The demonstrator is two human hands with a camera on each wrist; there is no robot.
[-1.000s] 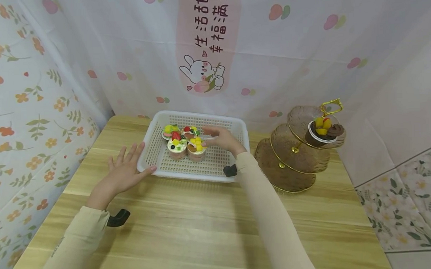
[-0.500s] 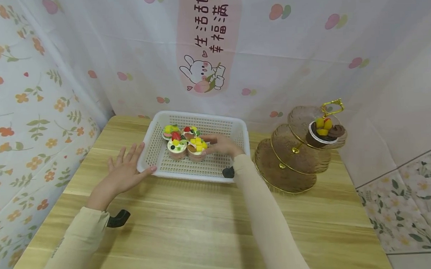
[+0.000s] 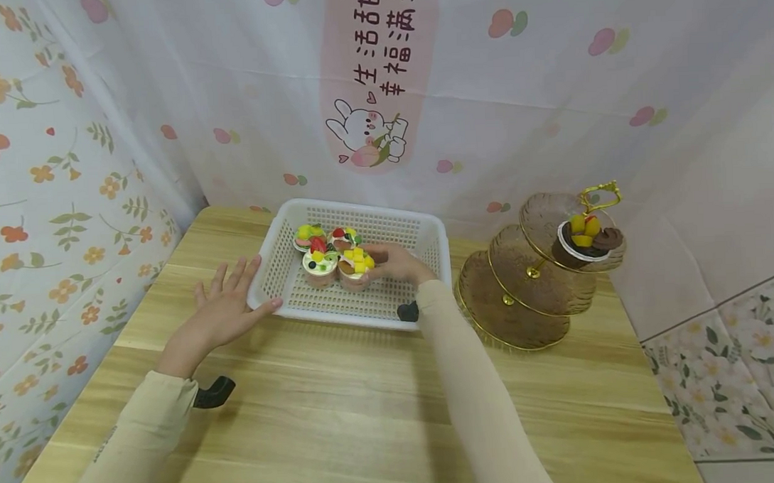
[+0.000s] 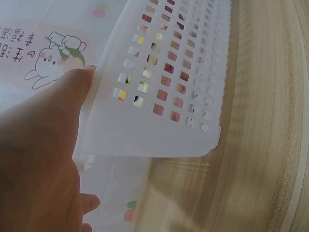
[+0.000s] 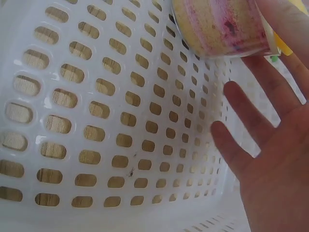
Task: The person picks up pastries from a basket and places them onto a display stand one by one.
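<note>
A white perforated plastic basket stands at the back of the table with several dessert cups grouped in its left half. My right hand reaches inside and holds the cup topped with yellow cubes between thumb and forefinger at its rim. The right wrist view shows this clear cup with pink and cream layers; the other fingers spread away from it. Beside it is a cup with strawberry and blueberry. My left hand rests on the basket's left rim, fingers straight and spread.
To the right stands a three-tier amber stand with gold edges. Its top tier bears a dark cupcake with yellow fruit. A printed curtain hangs right behind the wooden table.
My right hand has moved down and slightly left, from above the cups onto the yellow-cube cup, and its fingers have closed at the rim. The left hand stays on the basket rim.
</note>
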